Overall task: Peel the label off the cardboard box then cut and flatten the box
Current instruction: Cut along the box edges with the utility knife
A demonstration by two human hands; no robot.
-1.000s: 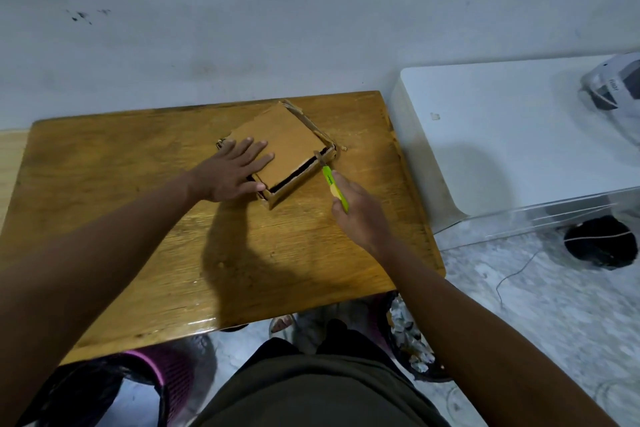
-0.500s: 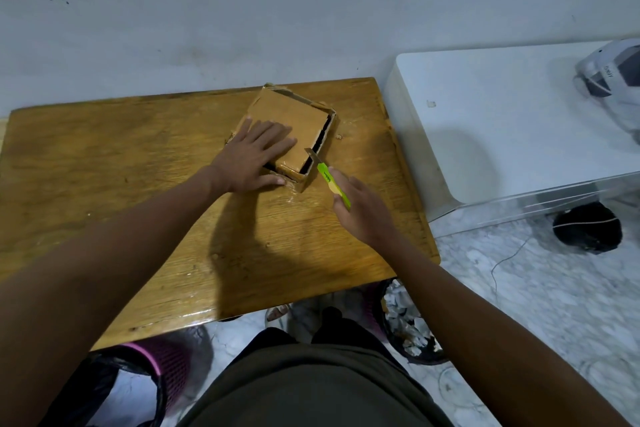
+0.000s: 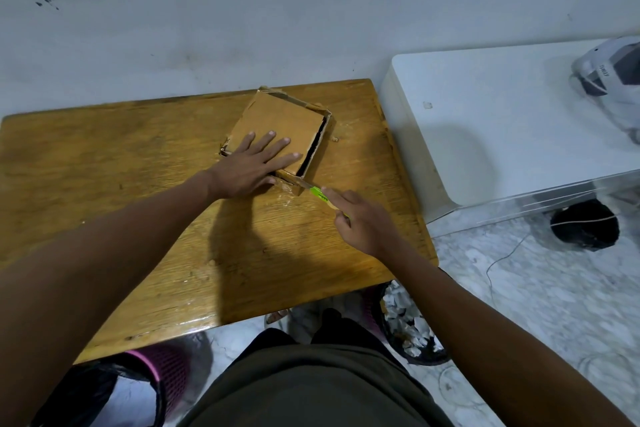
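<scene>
Head view, going from left to right. My left hand (image 3: 254,163) lies flat on top of the box (image 3: 277,125), with the fingers straight and spread out. It is not gripping anything. I press down like this so the box cannot slide while I cut.

The box sits near the back of the table (image 3: 104,184), closer to the right side. It is low and brown, and I see no label on the top face. A dark gap runs along its right side, so that side looks already cut open. Small crumbs of cardboard lie on the wood by its near corner.

Next comes the knife (image 3: 318,193). It is green, and its thin blade touches the near right corner of the box. I think I am cutting that corner so the walls can fold down flat.

My right hand (image 3: 360,218) holds the knife. The fingers curl round the handle, and one finger lies along the top to push and steer it. The blade points away from my left hand, which keeps those fingers safe.
</scene>
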